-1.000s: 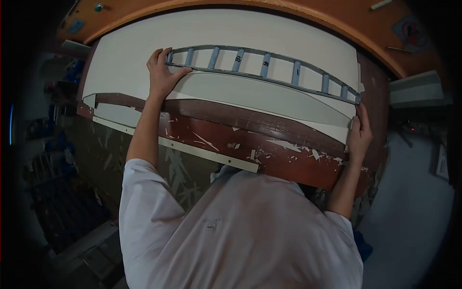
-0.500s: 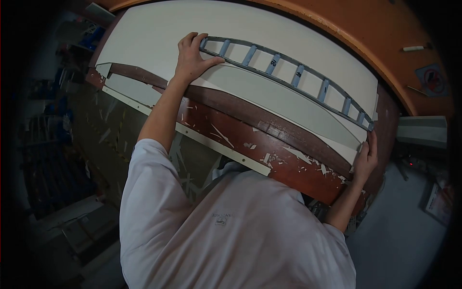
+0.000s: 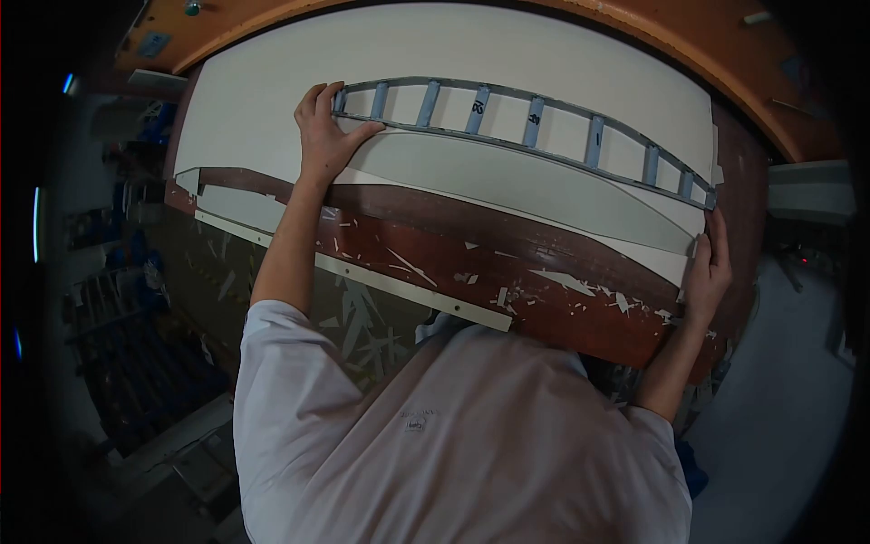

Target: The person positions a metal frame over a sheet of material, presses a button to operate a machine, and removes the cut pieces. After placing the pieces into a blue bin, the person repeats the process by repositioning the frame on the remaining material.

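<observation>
My left hand pinches the left end of the ladder-like frame, which lies across the white sheet; my right hand is at its right end, whether pinching I cannot tell.

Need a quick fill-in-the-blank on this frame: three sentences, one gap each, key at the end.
1. The crosspieces of the ladder-shaped frame are ____ in colour.
2. Of the frame's left and right ends, the left hand grips the ____ one.
3. The large sheet seen through the frame's openings is ____ in colour.

Missing words: blue; left; white
</observation>
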Demonstrator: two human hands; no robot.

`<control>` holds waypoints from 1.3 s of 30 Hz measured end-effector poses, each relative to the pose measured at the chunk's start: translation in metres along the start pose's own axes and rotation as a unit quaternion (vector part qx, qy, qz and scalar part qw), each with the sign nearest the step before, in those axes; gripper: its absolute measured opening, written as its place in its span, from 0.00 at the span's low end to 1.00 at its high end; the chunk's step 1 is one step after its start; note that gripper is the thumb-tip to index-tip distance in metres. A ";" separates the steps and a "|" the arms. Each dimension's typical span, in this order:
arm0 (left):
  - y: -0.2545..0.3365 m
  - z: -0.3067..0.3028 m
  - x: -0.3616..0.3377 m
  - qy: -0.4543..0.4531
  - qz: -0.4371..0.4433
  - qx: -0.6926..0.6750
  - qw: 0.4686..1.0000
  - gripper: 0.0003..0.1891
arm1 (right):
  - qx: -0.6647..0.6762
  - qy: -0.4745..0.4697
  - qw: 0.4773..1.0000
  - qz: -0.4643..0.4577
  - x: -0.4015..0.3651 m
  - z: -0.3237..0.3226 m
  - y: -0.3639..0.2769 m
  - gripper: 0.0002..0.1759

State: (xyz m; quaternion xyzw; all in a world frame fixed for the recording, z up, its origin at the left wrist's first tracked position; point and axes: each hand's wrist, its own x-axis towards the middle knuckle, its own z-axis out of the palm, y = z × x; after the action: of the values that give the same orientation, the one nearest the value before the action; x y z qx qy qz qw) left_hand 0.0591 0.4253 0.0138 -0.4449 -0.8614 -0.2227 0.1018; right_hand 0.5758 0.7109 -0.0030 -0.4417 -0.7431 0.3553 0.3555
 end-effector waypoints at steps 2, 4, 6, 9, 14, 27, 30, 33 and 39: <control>0.002 -0.001 0.001 -0.002 0.005 0.005 1.000 0.47 | -0.005 0.004 1.000 -0.008 0.001 -0.002 0.005 0.26; -0.003 0.001 0.001 -0.003 0.021 0.000 1.000 0.46 | 0.012 0.015 1.000 0.004 -0.002 -0.001 0.003 0.25; 0.001 0.001 0.001 -0.015 -0.003 -0.013 1.000 0.45 | -0.037 0.020 0.999 0.007 -0.003 -0.005 -0.002 0.25; 0.000 0.001 0.002 -0.018 0.000 -0.009 1.000 0.45 | -0.046 0.020 0.999 -0.007 -0.002 -0.007 -0.003 0.25; -0.001 0.000 0.004 -0.016 0.018 0.002 1.000 0.45 | -0.043 0.027 0.998 -0.025 -0.002 -0.003 -0.003 0.24; -0.012 0.007 0.004 -0.011 0.022 -0.007 1.000 0.46 | -0.045 0.050 0.997 -0.034 0.001 -0.004 -0.003 0.24; -0.010 -0.002 0.003 -0.017 0.005 -0.060 0.998 0.48 | -0.028 0.048 0.998 -0.022 0.003 -0.002 -0.001 0.24; -0.033 -0.008 -0.001 -0.006 0.004 -0.125 0.992 0.48 | -0.032 0.064 0.997 0.002 0.001 -0.003 0.004 0.24; -0.056 -0.059 -0.087 0.059 0.006 -0.137 0.989 0.35 | -0.005 0.123 0.992 0.006 -0.075 0.034 -0.073 0.21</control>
State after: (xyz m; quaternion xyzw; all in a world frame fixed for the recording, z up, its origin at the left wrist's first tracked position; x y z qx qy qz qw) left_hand 0.0628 0.3061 0.0165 -0.4461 -0.8123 -0.3643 0.0921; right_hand 0.5446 0.6098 0.0256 -0.4883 -0.6924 0.2968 0.4404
